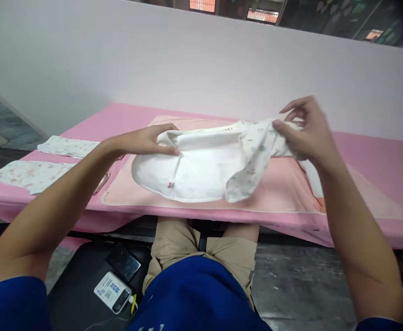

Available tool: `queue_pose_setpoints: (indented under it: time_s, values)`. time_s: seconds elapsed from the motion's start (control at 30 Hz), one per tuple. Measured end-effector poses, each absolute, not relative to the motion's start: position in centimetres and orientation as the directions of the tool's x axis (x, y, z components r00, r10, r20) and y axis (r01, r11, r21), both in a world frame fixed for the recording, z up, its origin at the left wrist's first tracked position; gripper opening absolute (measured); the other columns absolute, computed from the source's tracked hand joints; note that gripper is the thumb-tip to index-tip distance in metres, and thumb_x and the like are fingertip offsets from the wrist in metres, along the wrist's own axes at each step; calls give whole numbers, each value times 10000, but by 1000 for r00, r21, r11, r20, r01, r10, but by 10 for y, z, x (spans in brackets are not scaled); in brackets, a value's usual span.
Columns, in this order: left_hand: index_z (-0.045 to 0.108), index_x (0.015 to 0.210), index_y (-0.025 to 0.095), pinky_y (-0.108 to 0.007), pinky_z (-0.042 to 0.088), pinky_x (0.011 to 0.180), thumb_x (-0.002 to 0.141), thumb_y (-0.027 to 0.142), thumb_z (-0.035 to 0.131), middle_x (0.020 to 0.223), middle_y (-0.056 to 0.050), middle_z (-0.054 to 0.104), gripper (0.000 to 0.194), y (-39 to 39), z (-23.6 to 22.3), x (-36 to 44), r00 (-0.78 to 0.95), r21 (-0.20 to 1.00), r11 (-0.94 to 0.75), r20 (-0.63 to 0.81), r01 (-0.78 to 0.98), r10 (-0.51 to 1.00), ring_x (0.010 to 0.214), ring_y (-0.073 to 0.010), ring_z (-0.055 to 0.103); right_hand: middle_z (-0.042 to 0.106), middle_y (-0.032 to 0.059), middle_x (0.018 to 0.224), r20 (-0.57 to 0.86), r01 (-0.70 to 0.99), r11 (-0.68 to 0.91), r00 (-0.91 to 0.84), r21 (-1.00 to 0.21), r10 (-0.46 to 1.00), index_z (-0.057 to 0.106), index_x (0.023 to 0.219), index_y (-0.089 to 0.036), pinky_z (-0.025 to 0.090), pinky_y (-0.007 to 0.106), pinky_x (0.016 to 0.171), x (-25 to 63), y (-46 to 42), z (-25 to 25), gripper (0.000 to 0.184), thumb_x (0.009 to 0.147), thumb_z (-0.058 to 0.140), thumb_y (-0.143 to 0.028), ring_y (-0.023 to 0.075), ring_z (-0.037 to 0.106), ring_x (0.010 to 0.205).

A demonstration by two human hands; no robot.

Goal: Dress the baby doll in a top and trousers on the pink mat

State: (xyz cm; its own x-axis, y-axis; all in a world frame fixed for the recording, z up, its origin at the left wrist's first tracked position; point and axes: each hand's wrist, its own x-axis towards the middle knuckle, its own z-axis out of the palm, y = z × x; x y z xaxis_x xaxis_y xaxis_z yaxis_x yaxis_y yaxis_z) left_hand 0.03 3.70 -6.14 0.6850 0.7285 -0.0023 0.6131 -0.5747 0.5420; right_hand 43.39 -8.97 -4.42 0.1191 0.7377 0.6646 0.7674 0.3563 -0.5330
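A white baby garment (204,165) with small printed motifs on its right part hangs between my hands, plain white inside facing me, a little red tag near its lower edge. My left hand (155,139) pinches its upper left corner, thumb in front and fingers behind. At the other end my right hand (300,126) grips the printed fabric between thumb and fingers, the index finger raised. Beneath the garment lies a peach-coloured cloth (277,188), spread over the pink tablecloth (370,151).
Two folded printed garments, one upper (66,146) and one lower (32,175), lie at the table's left. A white item (313,181) rests partly behind my right forearm. A white wall (201,69) rises behind the table. On a black chair (73,285) sit a power bank (112,292) and a dark phone-like device (123,262).
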Motion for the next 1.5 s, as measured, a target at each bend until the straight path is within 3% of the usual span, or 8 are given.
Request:
queue_pose_setpoints:
  time_s: [0.2,0.33,0.47,0.63,0.87,1.17,1.33,1.5]
  values:
    - [550,1609,216,-629,380,1217,803,905,611,1637,-229,562,1062,166,-140,34,404,224,-352,-259,909,877,1507,-525,485,743,162,1223,200,805,-81,241,-588,949,580,1424,-137,499,385,997,460,52,-164,572,948,796,-367,249,676,1023]
    - [563,1550,154,-495,449,1177,987,778,351,1627,-218,580,867,217,-211,22,349,360,-243,-268,901,898,1444,-390,584,724,223,1349,-50,715,-267,310,-646,950,584,1425,-99,485,356,991,476,74,-228,539,1005,725,-408,257,683,1116]
    - [694,1321,164,-360,539,1007,910,723,555,1456,-164,724,708,235,-234,0,366,479,-219,-239,850,899,1248,-318,698,738,154,1347,-71,688,-285,322,-667,944,701,1227,-171,469,341,977,491,77,-253,397,1055,621,-519,251,668,1168]
    - [789,1047,247,-440,562,978,775,803,734,1127,-118,808,621,247,-221,-13,358,600,-89,-345,795,868,1114,-365,731,744,72,939,-101,629,-295,326,-719,940,682,943,-189,470,323,792,490,99,-262,443,870,822,-604,225,648,871]
    - [696,1057,201,-382,596,902,878,648,757,1088,-122,758,486,263,-227,5,248,875,-3,-135,485,959,973,-243,725,697,20,956,65,469,-133,381,-873,922,477,1062,-261,513,295,714,492,126,-281,511,894,726,-674,184,662,820]
    - [656,1216,212,-369,538,867,946,447,664,1032,-70,736,358,281,-280,32,66,713,-224,242,665,968,868,-213,652,751,81,1076,298,610,-12,404,-792,865,512,1302,-233,557,399,811,489,125,-301,580,878,774,-530,233,673,857]
    - [610,1239,208,-481,515,1010,945,451,678,1238,-141,683,388,280,-271,21,56,603,-279,361,747,931,1107,-308,637,648,134,1286,599,875,57,280,-480,751,580,1226,-224,495,487,972,471,114,-280,340,956,667,-412,301,584,1106]
    - [625,1170,224,-525,435,1135,998,410,619,1239,-128,702,254,251,-242,58,227,414,-493,543,765,809,1240,-339,565,641,38,977,300,836,217,-66,-503,952,570,1042,-251,449,377,750,404,71,-243,229,1033,652,-465,217,564,827]
